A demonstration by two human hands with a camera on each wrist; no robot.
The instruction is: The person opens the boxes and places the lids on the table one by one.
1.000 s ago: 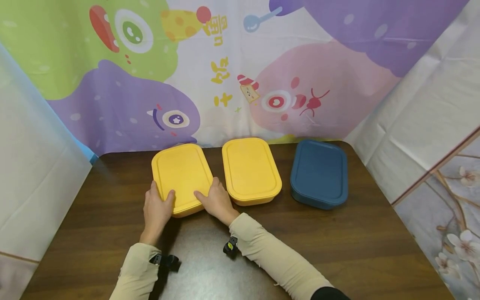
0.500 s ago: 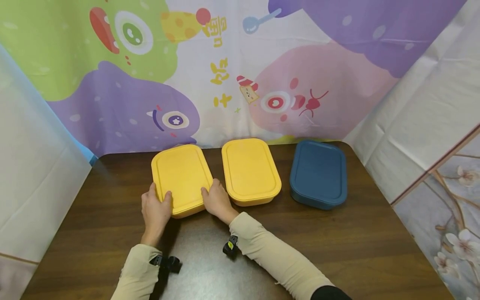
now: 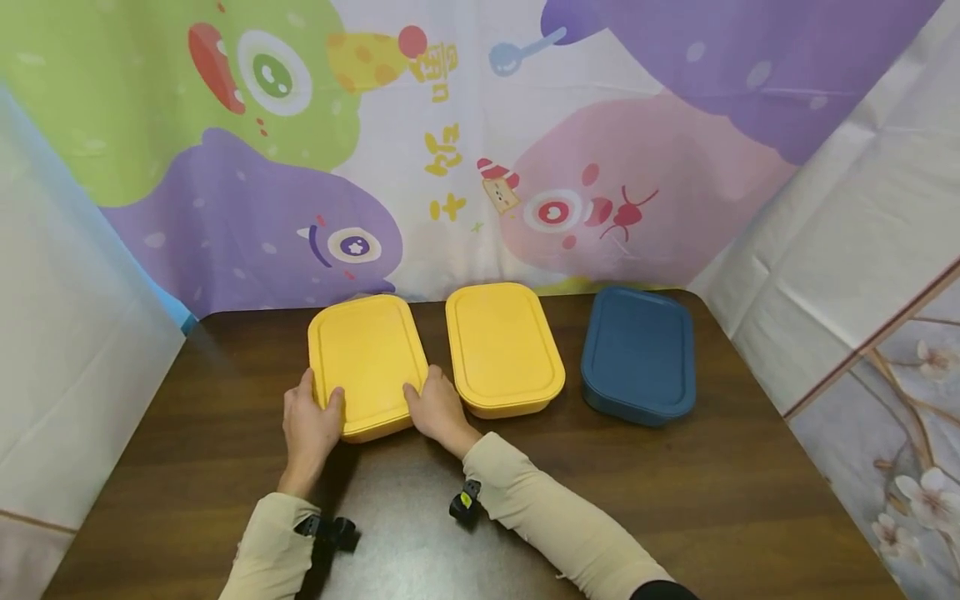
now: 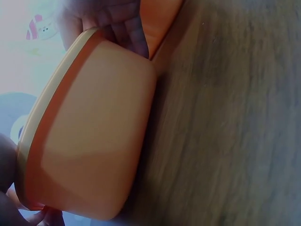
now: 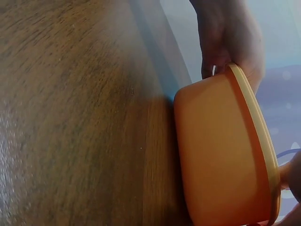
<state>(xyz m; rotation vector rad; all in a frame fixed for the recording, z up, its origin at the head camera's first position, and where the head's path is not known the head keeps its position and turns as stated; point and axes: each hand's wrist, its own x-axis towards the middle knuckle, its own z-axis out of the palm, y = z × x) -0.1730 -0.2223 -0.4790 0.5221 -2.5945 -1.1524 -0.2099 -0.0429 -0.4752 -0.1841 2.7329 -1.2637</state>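
Observation:
A yellow lidded food container (image 3: 367, 358) stands on the table at the left, its lid on. My left hand (image 3: 311, 427) grips its near left corner, thumb at the lid's edge and fingers along the side. On the opposite side my right hand (image 3: 441, 410) holds the near right corner, thumb on the lid's rim. In the left wrist view the container's front wall (image 4: 99, 127) shows, with the right hand (image 4: 117, 26) curled at its far side. The right wrist view shows the same wall (image 5: 221, 150), the left hand (image 5: 233, 40) beyond it.
A second yellow container (image 3: 506, 350) stands close to the right of the held one. Farther right is a dark blue container (image 3: 639, 354). A printed cloth (image 3: 465, 250) hangs behind the table's back edge. Brown wooden tabletop (image 3: 712, 500) extends in front.
My right thumb has slid outward from the lid's top to its right edge. The left hand keeps its grip, and the containers stay about where they were. The head view has tilted slightly.

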